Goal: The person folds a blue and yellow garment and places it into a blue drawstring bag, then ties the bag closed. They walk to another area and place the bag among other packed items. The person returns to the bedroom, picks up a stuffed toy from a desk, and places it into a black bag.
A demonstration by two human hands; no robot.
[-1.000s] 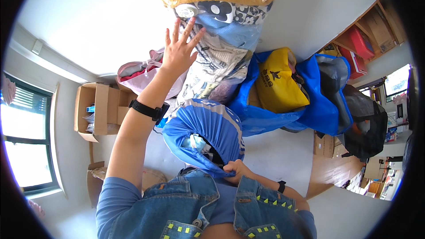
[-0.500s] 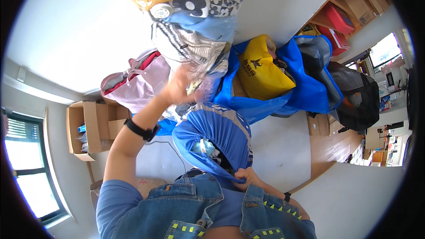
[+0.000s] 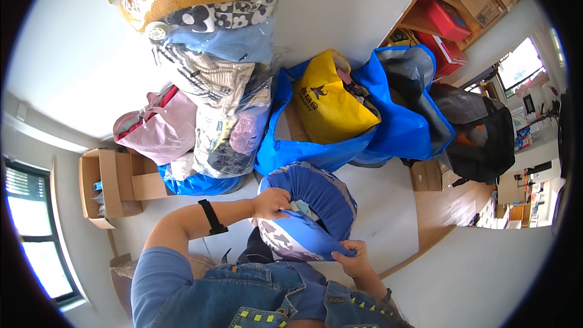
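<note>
A stuffed blue fabric bag (image 3: 325, 191) with a grey-and-white pattern stands close in front of my body. Its mouth is pulled apart, and a little pale stuff (image 3: 303, 208) shows inside; I cannot make out what it is. My left hand (image 3: 271, 202) pinches the left side of the rim. On the near right side of the mouth, my right hand (image 3: 354, 258) is closed on the edge, stretching the cloth between the two hands. Behind the bag rises a tall clear plastic sack (image 3: 206, 85) full of folded clothes and fabrics.
A pink bag (image 3: 164, 130) and an open cardboard box (image 3: 118, 176) stand at the left. Right of the clear sack are a blue bag (image 3: 322, 152) holding a yellow bag (image 3: 331, 100), another blue bag (image 3: 395, 133) and a black bag (image 3: 486, 152). Shelves (image 3: 425, 21) hold red boxes (image 3: 443, 18).
My left hand has come down from the clear sack to the blue fabric bag's rim and closed on it. The bag's mouth is now stretched between both hands. The view has shifted right.
</note>
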